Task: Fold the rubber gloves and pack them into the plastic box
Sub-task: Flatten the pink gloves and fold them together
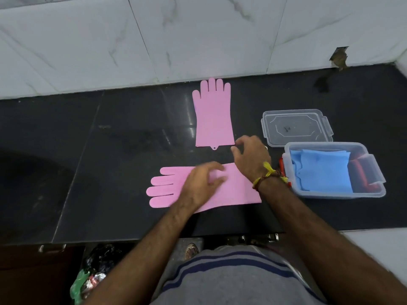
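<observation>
No legible text, label, brand, number or sign on anything in view.

Two gloves lie flat on the counter [110, 172]: the far glove [213, 115] near the back wall, fingers pointed away; the near glove [233, 186] in front of it, fingers pointed left. To their right stands the box [374, 192], folded gloves [321, 172] inside. The lid [296, 126] lies just behind it.
</observation>
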